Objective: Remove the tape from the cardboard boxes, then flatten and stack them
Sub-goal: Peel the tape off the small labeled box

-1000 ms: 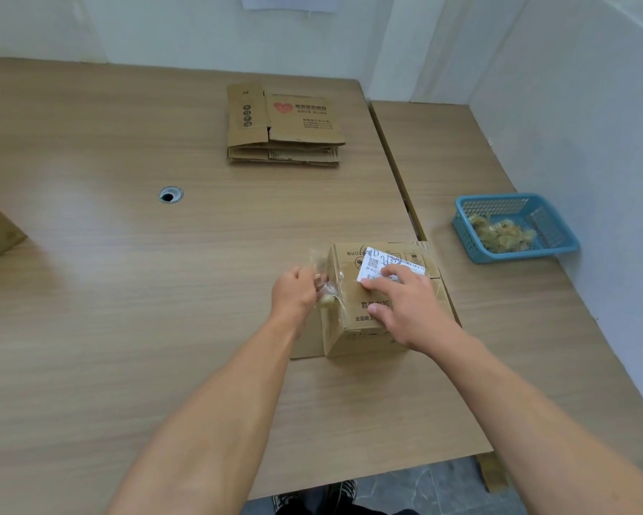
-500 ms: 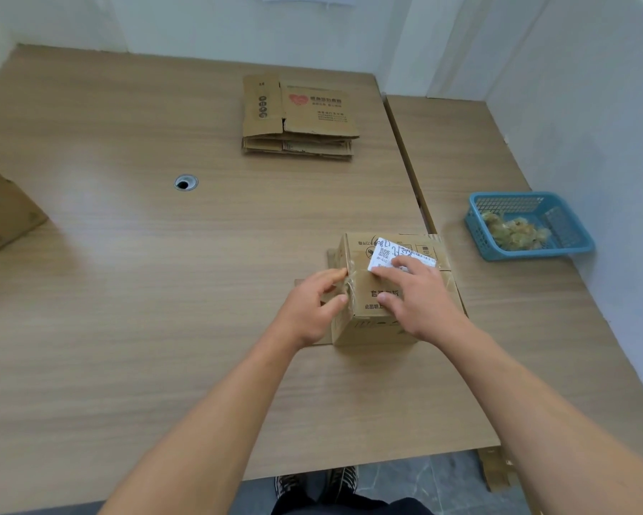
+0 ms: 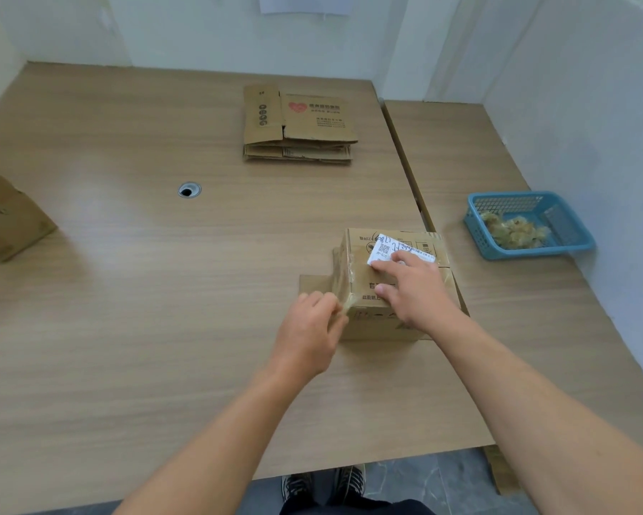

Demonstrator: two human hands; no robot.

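**Cardboard box (image 3: 372, 323) may skid or tear as the tape (image 3: 349, 302) comes away**

Your bench (image 3: 164, 310) is smooth. The box sits near its front right edge and could slide toward you if the pull outruns the hold. Your right hand (image 3: 416, 291) lies flat on the box top, fingers straight and touching the white label (image 3: 383, 250). Ease off there and the box will likely tip or lift. A flap (image 3: 312, 284) lies flat on the bench at the box's left and could crease under a shifting load. Your left hand (image 3: 308, 328) pinches the loose end of the tape at the near left corner. A sideways yank may strip the cardboard's paper face or snap the strip short, leaving a remnant.
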